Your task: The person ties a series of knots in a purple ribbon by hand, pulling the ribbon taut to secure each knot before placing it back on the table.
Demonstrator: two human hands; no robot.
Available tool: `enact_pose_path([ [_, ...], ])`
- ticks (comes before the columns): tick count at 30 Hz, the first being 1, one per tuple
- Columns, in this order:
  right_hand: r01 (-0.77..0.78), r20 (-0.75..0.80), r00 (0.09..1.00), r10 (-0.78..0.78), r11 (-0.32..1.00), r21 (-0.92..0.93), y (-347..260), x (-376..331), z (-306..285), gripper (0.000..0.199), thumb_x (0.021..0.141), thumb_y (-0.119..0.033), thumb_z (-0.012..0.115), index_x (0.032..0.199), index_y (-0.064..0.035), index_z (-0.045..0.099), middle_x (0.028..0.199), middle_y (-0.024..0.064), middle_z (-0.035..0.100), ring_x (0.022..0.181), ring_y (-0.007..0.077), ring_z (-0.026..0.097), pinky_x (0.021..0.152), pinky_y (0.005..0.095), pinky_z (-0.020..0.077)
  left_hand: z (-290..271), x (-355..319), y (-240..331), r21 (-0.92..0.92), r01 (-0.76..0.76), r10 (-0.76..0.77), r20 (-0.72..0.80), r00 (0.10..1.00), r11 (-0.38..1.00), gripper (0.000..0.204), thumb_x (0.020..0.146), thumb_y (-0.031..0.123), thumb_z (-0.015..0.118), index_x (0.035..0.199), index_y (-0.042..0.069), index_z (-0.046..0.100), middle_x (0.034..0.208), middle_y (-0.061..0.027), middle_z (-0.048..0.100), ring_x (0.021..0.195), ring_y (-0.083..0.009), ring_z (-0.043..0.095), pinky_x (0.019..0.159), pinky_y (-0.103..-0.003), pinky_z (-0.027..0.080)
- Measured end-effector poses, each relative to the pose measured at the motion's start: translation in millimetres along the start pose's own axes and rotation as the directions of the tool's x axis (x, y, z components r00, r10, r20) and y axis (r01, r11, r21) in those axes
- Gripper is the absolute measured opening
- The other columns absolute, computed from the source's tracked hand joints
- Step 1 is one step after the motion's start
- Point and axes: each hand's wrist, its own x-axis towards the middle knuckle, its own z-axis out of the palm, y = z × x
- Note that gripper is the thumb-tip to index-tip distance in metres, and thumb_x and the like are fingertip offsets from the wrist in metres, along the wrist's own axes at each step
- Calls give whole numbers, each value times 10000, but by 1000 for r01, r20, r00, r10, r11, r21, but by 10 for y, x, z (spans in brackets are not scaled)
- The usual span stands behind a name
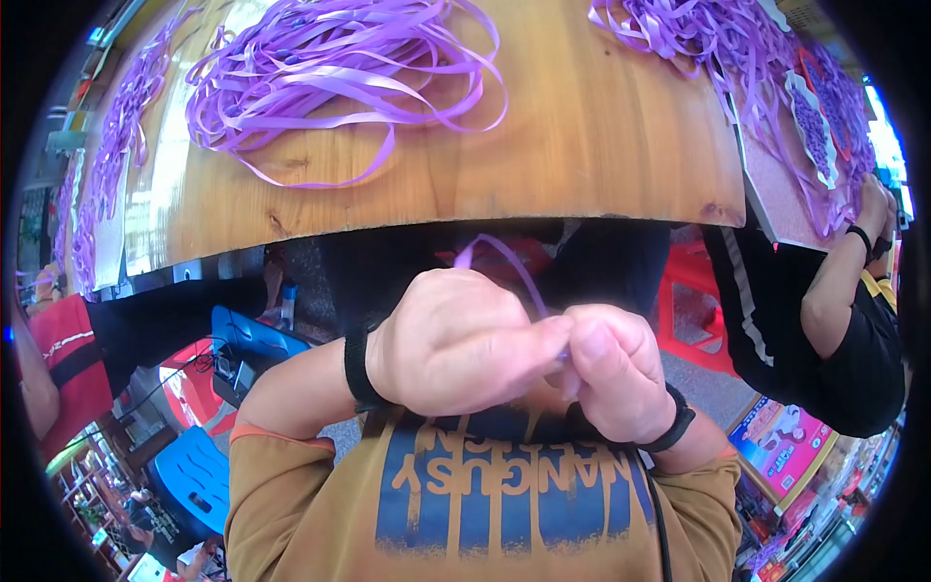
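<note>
Ribbon (524, 270), purple and narrow, is held in front of the person's chest, just short of the table's near edge. The left hand (456, 344) is curled, thumb and forefinger pinched together on the strip. The right hand (616, 373) meets it tip to tip, its thumb pressed against the forefinger, with a scrap of purple showing between the two hands. The tips are blurred; whether a knot or fold is formed there cannot be told.

Progress, in this report's judgement: the strip is in hand and the fingerwork is under way, not finished. No completed piece can be identified with certainty. Much loose material remains.

Direction: the strip leaves the far side of the left hand, arches toward the table, then falls near and right to the fingertips. The long axis of its longer leg runs from far left to near right. No free end is visible.

Beyond lies the wooden table (582, 145), bearing a tangled pile (320, 73) at far left of centre. More purple strips (679, 34) lie at far right, near a co-worker's hand (875, 209).
</note>
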Motion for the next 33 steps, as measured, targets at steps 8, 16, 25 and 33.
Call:
enact_pose_path([
  [8, 62, 47, 997, -57, 991, -119, -45, 61, -49, 343, 957, -292, 429, 844, -5, 579, 707, 14, 538, 668, 69, 479, 613, 200, 369, -78, -4, 44, -346, 357, -376, 13, 927, 868, 153, 837, 71, 607, 975, 12, 637, 688, -52, 588, 572, -163, 525, 510, -278, 388],
  [16, 91, 6, 996, -93, 961, -260, -180, -11, -177, 224, 904, -174, 533, 793, 9, 601, 746, 36, 578, 674, 79, 503, 608, 215, 382, -287, -27, 181, -687, 663, -744, 269, 611, 297, 326, 875, 155, 584, 1139, -30, 535, 800, 12, 527, 665, -22, 441, 594, -165, 327],
  [25, 113, 48, 993, -105, 971, -209, -200, -4, -238, 161, 873, -114, 559, 783, 11, 603, 698, 35, 569, 615, 90, 498, 557, 221, 374, -421, 108, 318, -695, 669, -819, 207, 535, 261, 210, 815, 66, 618, 1003, -23, 589, 833, -18, 575, 712, -35, 508, 640, -170, 406],
  [33, 327, -141, 936, -321, 945, 18, -189, -89, -543, 161, 830, -159, 623, 833, -21, 539, 645, 51, 532, 582, 134, 484, 534, 256, 381, -966, 413, 266, -634, 579, -812, -139, 567, 513, 233, 850, 56, 486, 1049, -48, 548, 658, 8, 504, 464, -32, 408, 414, -170, 313],
])
